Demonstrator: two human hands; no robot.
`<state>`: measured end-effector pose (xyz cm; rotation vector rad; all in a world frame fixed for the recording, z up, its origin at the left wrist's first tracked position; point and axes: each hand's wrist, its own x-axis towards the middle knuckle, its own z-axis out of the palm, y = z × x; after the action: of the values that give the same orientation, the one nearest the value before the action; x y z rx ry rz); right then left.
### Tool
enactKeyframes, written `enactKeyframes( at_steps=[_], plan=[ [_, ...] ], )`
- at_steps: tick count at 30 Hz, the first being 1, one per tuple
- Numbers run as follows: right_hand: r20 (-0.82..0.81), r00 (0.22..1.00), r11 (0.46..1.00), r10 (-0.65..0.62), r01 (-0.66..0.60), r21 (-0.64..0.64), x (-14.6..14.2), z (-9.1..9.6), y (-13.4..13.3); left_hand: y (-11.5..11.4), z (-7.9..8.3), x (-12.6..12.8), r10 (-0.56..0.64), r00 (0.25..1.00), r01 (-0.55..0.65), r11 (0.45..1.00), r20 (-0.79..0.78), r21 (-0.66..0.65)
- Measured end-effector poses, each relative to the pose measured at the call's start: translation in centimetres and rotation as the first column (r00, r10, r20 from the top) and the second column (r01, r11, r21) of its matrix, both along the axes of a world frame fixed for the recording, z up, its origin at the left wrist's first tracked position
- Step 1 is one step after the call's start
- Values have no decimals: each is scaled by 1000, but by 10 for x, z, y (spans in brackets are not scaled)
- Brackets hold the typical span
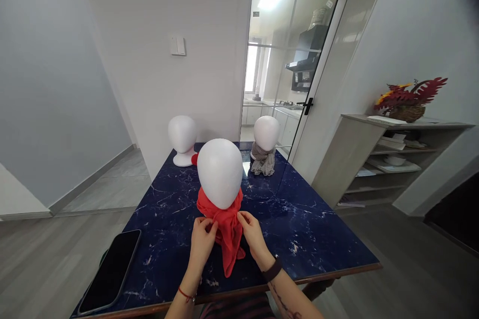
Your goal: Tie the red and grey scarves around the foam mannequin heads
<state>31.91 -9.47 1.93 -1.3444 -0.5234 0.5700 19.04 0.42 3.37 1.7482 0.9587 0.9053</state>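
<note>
In the head view, I see the left hand [202,239] and right hand [255,235] pinching the red scarf [229,232] at its eight and four o'clock; it wraps the near head [220,172] on the worktop [299,224]. From there, a bare head [182,133] stands at eleven, a grey scarf [263,160] at one, a phone [112,270] at eight

Seemingly a home, with a kitchen [286,120] behind a glass door [284,49] and red leaves [430,89] atop a shelf unit [337,159]
</note>
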Motion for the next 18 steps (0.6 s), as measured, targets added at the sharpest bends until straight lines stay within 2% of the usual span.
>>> enactKeyframes(
  at_steps=[2,4,8,10,11,13,15,17,18],
  plan=[
    [58,998,1000,1,1,-31,-5,-6,-2,-3,-7,2,44,999,-45,998,-15,-32],
    [126,991,998,33,-27,-52,-13,-9,-1,-8,-11,5,64,997,-60,993,37,-106],
    [215,948,972,235,-225,-70,-20,-5,-6,-16,-13,7,-41,993,63,977,108,-202],
    [194,915,934,354,-334,-129,-8,-1,-13,-12,-13,1,-67,995,82,976,78,-201],
    [169,912,922,374,-346,-173,3,1,-18,-7,-13,-3,-62,996,74,979,66,-191],
    [151,936,928,317,-273,-254,30,6,-24,7,-12,-11,-17,997,30,986,78,-163],
    [227,947,943,229,-157,-294,59,11,-22,26,-10,-14,63,992,-46,988,113,-148],
    [385,896,946,220,-100,-308,80,17,-9,44,-7,-9,123,985,-99,976,120,-194],
    [485,839,944,246,-93,-317,86,19,0,51,-6,-4,137,984,-107,965,114,-238]
  ],
)
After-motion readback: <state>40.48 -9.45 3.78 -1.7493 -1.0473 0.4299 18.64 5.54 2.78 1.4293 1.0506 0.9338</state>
